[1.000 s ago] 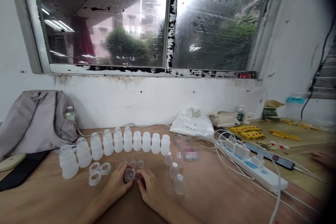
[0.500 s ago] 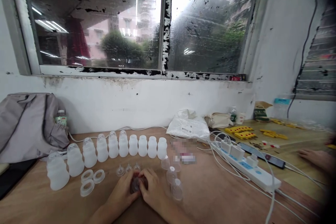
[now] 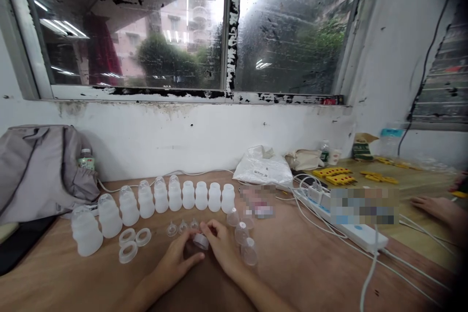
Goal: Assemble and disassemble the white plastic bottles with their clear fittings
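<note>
1. Fingers of the right hand [image 3: 220, 243]: thumb and forefinger brought together on the upper right edge of a pale collar [image 3: 201, 242].
2. Fingers of the left hand [image 3: 178, 255]: thumb parted from the others, its tip just below the collar; fingertips at the collar's upper left edge, their grip on it not discernible.
3. Collar: translucent whitish plastic, a short round band, broader than tall, side wall toward the viewer; inner details too small to read.
4. Orientation: tilted, its broad dimension sloping down from left to right; the direction of its open face cannot be told.
5. Position: between the two hands, in front of three clear teats [image 3: 182, 227], which stand tip upward; contact with the table [image 3: 303, 263] cannot be determined.
6. Surroundings: three loose rings [image 3: 127, 252] to the left, domed caps [image 3: 249, 252] to the right, white bottles [image 3: 201, 196] in a curved row behind.
</note>
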Action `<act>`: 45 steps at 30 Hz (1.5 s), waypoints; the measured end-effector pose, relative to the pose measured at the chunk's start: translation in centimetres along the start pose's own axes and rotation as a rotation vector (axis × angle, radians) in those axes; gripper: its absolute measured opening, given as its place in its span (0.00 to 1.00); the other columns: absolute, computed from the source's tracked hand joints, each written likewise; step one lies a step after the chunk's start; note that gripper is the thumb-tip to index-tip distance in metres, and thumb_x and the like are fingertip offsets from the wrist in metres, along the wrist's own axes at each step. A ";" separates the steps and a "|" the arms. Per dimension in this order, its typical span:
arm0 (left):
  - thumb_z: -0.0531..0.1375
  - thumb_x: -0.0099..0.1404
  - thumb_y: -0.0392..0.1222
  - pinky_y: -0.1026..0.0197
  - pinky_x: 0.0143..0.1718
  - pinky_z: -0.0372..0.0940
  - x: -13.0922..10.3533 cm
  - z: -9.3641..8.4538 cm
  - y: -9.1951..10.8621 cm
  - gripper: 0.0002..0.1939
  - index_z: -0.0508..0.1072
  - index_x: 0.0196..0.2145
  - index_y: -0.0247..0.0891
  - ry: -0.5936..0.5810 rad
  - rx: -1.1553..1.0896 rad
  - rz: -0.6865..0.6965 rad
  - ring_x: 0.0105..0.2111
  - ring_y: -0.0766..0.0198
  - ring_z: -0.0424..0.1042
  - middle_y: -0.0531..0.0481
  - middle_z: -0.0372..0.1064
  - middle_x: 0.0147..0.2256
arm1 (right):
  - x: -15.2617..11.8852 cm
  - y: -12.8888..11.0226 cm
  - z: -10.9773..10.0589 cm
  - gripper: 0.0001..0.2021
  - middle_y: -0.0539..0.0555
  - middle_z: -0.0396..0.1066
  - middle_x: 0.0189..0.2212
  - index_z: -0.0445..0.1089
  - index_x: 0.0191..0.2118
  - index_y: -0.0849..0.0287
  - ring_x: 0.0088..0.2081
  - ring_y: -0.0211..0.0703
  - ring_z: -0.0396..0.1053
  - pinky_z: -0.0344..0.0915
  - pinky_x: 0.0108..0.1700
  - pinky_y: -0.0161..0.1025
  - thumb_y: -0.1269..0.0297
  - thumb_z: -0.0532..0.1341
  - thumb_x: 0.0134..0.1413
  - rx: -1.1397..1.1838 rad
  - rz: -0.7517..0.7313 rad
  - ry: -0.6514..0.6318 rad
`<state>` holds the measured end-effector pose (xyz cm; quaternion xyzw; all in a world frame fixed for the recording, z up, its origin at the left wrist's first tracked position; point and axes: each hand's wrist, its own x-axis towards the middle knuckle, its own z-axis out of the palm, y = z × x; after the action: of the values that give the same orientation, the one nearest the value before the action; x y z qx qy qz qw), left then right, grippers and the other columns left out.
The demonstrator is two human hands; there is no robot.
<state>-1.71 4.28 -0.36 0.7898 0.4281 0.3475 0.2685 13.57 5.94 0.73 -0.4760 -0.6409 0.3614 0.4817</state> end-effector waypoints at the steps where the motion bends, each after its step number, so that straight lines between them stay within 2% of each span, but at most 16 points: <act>1: 0.54 0.58 0.50 0.59 0.41 0.62 0.0 -0.1 0.4 0.20 0.62 0.47 0.41 -0.004 -0.036 -0.006 0.39 0.60 0.67 0.46 0.67 0.43 | 0.1 0.1 -0.1 0.17 0.46 0.58 0.17 0.61 0.22 0.59 0.19 0.33 0.57 0.54 0.22 0.32 0.51 0.53 0.51 0.076 0.043 -0.027; 5: 0.48 0.62 0.51 0.60 0.41 0.62 0.2 -0.4 1.2 0.16 0.65 0.42 0.40 0.012 -0.159 -0.016 0.37 0.62 0.68 0.47 0.69 0.39 | 0.2 0.3 0.2 0.21 0.45 0.56 0.17 0.60 0.22 0.60 0.17 0.32 0.55 0.54 0.17 0.30 0.44 0.54 0.46 0.344 0.187 -0.095; 7: 0.49 0.62 0.52 0.60 0.40 0.63 0.4 -0.3 0.9 0.16 0.67 0.38 0.39 0.052 -0.200 -0.033 0.37 0.62 0.68 0.48 0.70 0.36 | 0.2 0.2 0.3 0.22 0.45 0.57 0.18 0.61 0.25 0.60 0.17 0.32 0.58 0.57 0.17 0.31 0.42 0.52 0.45 0.437 0.237 -0.108; 9: 0.49 0.60 0.55 0.61 0.34 0.64 0.7 -0.1 0.1 0.18 0.67 0.35 0.38 0.102 -0.259 -0.090 0.33 0.62 0.69 0.48 0.70 0.32 | 0.1 0.0 0.3 0.23 0.45 0.59 0.18 0.62 0.31 0.59 0.16 0.32 0.59 0.59 0.18 0.31 0.41 0.50 0.47 0.453 0.265 -0.124; 12: 0.51 0.58 0.58 0.64 0.23 0.62 1.0 0.3 -1.2 0.21 0.66 0.34 0.37 0.166 -0.353 -0.216 0.25 0.63 0.68 0.50 0.69 0.28 | -0.1 0.0 0.3 0.20 0.45 0.60 0.17 0.62 0.36 0.58 0.17 0.33 0.61 0.58 0.17 0.30 0.45 0.55 0.46 0.302 0.169 -0.164; 14: 0.52 0.56 0.59 0.65 0.19 0.60 1.0 0.4 -1.7 0.22 0.65 0.34 0.36 0.182 -0.390 -0.263 0.22 0.65 0.67 0.50 0.68 0.26 | -0.1 0.2 0.4 0.17 0.45 0.62 0.18 0.63 0.36 0.58 0.18 0.33 0.62 0.58 0.17 0.29 0.50 0.58 0.45 0.199 0.090 -0.182; 18: 0.54 0.56 0.57 0.66 0.19 0.60 0.9 0.5 -1.5 0.21 0.64 0.36 0.35 0.155 -0.416 -0.246 0.21 0.66 0.66 0.51 0.68 0.25 | -0.1 0.5 0.5 0.12 0.47 0.64 0.20 0.63 0.33 0.60 0.18 0.33 0.61 0.56 0.16 0.29 0.56 0.56 0.47 0.127 0.053 -0.176; 21: 0.55 0.56 0.54 0.66 0.22 0.61 0.8 0.4 -1.1 0.20 0.63 0.39 0.35 0.109 -0.471 -0.205 0.24 0.66 0.68 0.49 0.69 0.28 | 0.0 0.2 0.3 0.09 0.47 0.64 0.19 0.63 0.31 0.60 0.18 0.33 0.60 0.53 0.16 0.29 0.59 0.56 0.47 0.072 0.033 -0.153; 25: 0.55 0.57 0.53 0.67 0.22 0.61 0.6 0.4 -0.6 0.20 0.62 0.41 0.36 0.068 -0.495 -0.186 0.26 0.66 0.68 0.48 0.69 0.30 | -0.1 -0.4 0.0 0.05 0.46 0.64 0.20 0.63 0.30 0.59 0.20 0.34 0.61 0.55 0.21 0.31 0.65 0.57 0.45 -0.054 -0.007 -0.137; 28: 0.54 0.57 0.53 0.68 0.21 0.61 0.4 0.6 -0.2 0.19 0.62 0.41 0.36 0.048 -0.441 -0.171 0.25 0.67 0.68 0.49 0.69 0.29 | -0.1 -0.6 0.0 0.01 0.46 0.63 0.20 0.63 0.27 0.59 0.23 0.35 0.60 0.55 0.26 0.31 0.70 0.56 0.42 -0.206 -0.049 -0.070; 34: 0.51 0.59 0.55 0.72 0.11 0.52 0.1 1.0 0.4 0.18 0.58 0.39 0.39 0.026 -0.377 -0.191 0.11 0.75 0.58 0.53 0.68 0.27 | -0.1 -0.7 -0.1 0.02 0.45 0.61 0.18 0.63 0.25 0.60 0.23 0.34 0.58 0.52 0.25 0.30 0.72 0.55 0.41 -0.295 -0.044 -0.043; 40: 0.51 0.59 0.54 0.72 0.09 0.52 0.1 1.1 0.4 0.17 0.56 0.39 0.40 0.013 -0.393 -0.194 0.10 0.76 0.56 0.53 0.68 0.29 | 0.3 0.2 0.2 0.03 0.45 0.59 0.18 0.62 0.25 0.60 0.22 0.34 0.57 0.51 0.25 0.30 0.74 0.55 0.41 -0.301 -0.074 -0.014; 45: 0.50 0.60 0.54 0.72 0.09 0.50 -0.2 1.3 0.7 0.17 0.56 0.41 0.40 0.001 -0.326 -0.191 0.09 0.77 0.54 0.52 0.69 0.29 | 0.6 0.8 0.4 0.08 0.44 0.58 0.17 0.62 0.25 0.59 0.21 0.34 0.56 0.49 0.24 0.30 0.79 0.53 0.35 -0.301 -0.059 0.003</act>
<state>-0.40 3.60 -0.73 0.6915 0.4394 0.3855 0.4244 13.35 6.80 0.02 -0.5240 -0.7011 0.2462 0.4163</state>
